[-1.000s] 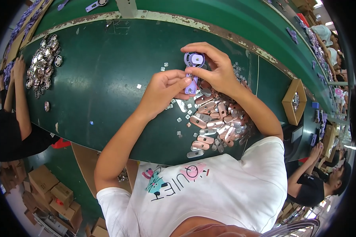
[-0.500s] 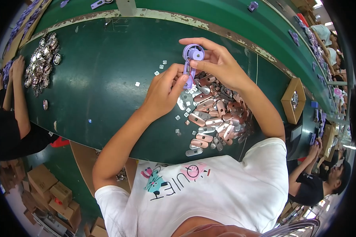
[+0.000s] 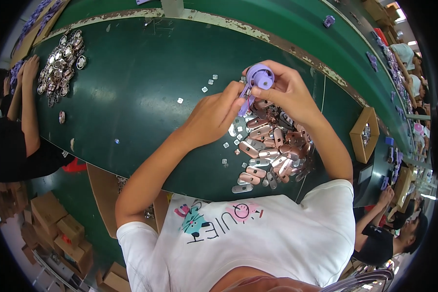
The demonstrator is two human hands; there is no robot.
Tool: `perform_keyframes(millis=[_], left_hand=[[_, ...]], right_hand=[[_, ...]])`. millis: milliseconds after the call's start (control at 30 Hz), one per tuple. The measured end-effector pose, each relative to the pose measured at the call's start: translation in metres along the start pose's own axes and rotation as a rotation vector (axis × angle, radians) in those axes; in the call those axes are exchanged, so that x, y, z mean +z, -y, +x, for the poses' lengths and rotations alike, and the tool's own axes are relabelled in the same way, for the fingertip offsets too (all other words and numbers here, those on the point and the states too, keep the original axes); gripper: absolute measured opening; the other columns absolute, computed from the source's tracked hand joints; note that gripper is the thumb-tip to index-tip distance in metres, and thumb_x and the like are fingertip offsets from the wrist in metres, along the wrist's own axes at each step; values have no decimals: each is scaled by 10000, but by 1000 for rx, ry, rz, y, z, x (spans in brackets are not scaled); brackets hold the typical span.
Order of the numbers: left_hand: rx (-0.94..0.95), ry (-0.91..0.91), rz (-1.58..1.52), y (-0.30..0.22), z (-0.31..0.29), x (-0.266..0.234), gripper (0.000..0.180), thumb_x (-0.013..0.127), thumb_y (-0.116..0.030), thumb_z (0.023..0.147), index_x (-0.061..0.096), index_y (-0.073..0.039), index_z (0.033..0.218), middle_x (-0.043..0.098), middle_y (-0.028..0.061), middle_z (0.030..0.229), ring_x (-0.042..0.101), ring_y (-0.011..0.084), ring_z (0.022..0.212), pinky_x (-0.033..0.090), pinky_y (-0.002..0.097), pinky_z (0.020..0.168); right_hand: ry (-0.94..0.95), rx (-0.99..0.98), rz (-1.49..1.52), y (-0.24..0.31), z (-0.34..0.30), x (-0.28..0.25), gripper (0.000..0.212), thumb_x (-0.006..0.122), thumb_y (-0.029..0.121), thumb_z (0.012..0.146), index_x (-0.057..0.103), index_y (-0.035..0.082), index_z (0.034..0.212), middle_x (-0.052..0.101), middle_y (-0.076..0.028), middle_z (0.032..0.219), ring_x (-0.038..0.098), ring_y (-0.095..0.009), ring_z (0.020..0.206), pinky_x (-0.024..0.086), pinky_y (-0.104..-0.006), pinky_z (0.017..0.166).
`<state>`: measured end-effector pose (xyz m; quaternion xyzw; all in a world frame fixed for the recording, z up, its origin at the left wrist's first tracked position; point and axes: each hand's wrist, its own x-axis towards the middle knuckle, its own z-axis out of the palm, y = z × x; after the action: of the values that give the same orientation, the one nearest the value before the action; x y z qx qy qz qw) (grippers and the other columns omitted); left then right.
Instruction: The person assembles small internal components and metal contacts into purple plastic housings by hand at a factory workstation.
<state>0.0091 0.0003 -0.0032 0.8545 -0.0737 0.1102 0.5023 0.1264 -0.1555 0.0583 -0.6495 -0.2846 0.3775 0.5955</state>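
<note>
Both my hands hold a purple handheld fan housing [image 3: 263, 79] over the table. It has a round ring with a hub at the top and a narrow handle below, with a thin red wire showing at the handle. Around the ring wraps my right hand [image 3: 293, 95], its thumb near the hub. My left hand [image 3: 210, 116] pinches the handle, its fingertips partly hidden. Just below lies a heap of oval metal covers [image 3: 261, 153], pink-copper and silver. Small clear square pieces [image 3: 180, 100] are scattered left of the heap.
A pile of round silver rings [image 3: 58, 68] lies at the far left, beside a co-worker's arm [image 3: 30, 109]. A cardboard tray [image 3: 355, 134] stands at the right. Beyond the worn table rim runs a green conveyor belt [image 3: 258, 17]. A cardboard box [image 3: 101, 194] sits below the table edge.
The fan housing has tilted, its handle swinging more behind my left fingers. My hands have shifted slightly right and down in the picture, as the whole view moved a little.
</note>
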Motion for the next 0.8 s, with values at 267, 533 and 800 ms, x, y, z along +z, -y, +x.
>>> perform_keyframes(millis=[267, 533, 800], left_hand=[[-229, 58, -642, 4, 5, -8, 267, 599, -216, 924, 470, -7, 1029, 595, 72, 700, 586, 138, 612, 449, 279, 558], [-55, 12, -278, 2, 6, -16, 213, 752, -79, 775, 559, -6, 829, 575, 3, 653, 530, 37, 570, 396, 186, 494], [-173, 55, -207, -6, 5, -13, 312, 796, -158, 738, 552, -20, 873, 553, 1, 626, 482, 38, 533, 387, 215, 485]], right_hand=[[-97, -113, 189, -20, 14, -8, 221, 703, 93, 824, 598, 5, 998, 618, -27, 884, 583, -84, 773, 487, -233, 682], [-56, -111, 190, -18, 12, -6, 223, 711, 106, 821, 596, 22, 992, 611, -24, 856, 581, -84, 772, 485, -234, 681], [80, 72, 171, -16, 26, -28, 340, 696, 122, 829, 551, 29, 1122, 598, -17, 941, 606, -97, 792, 523, -228, 661]])
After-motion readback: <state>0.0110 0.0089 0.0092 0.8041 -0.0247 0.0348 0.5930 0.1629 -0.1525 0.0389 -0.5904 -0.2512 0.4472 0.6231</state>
